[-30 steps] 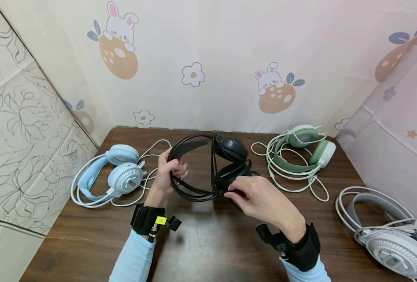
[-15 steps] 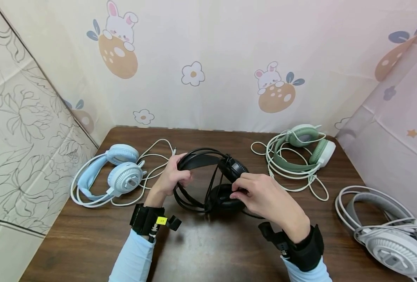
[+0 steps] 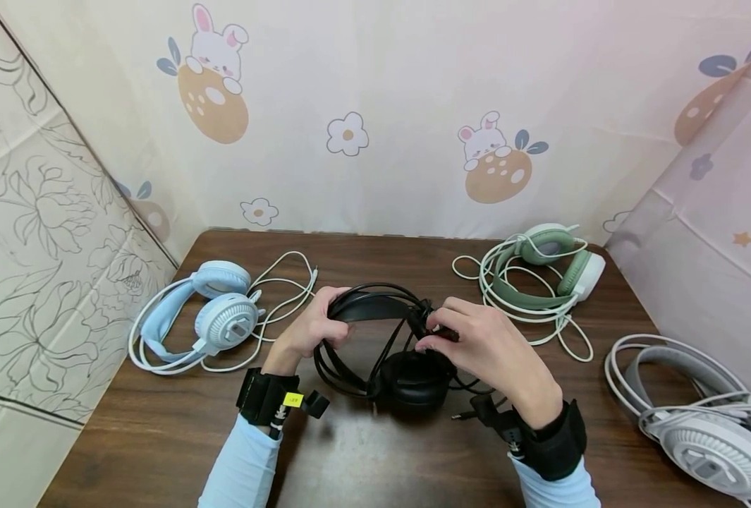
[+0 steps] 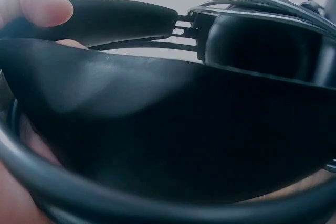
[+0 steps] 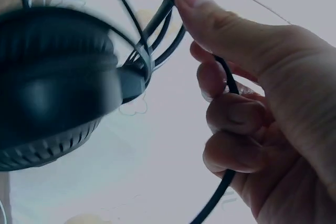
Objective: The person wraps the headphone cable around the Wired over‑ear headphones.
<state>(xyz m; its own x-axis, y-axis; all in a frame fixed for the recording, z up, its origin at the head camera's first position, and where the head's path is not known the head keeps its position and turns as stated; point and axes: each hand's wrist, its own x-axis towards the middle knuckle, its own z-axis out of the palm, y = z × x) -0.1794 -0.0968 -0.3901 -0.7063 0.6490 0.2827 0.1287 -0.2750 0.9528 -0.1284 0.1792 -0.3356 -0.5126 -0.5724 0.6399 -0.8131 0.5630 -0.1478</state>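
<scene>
Black over-ear headphones (image 3: 416, 384) are held above the middle of the table, black cable wound about them. My left hand (image 3: 312, 328) grips the headband at its left side. The left wrist view shows the thumb on the dark headband strap (image 4: 131, 108) and the hoop tube below it. With the right hand (image 3: 486, 349) I pinch the black cable (image 5: 212, 200) beside the far ear cup. That cable runs on through the curled fingers in the right wrist view, where an ear cup (image 5: 47, 87) stands at the left. A loose cable plug (image 3: 462, 416) shows near the right wrist.
Light blue headphones (image 3: 226, 321) lie at the left with their white cable spread beside them. Green and white headphones (image 3: 578, 275) rest at the back right, cable looped around. Grey-white headphones (image 3: 708, 441) sit at the right edge of the brown wooden table (image 3: 362, 466).
The black headphones have come lower and nearer and have turned, one ear cup now facing front. My right hand has shifted slightly right with the cable. The plug end has come into sight.
</scene>
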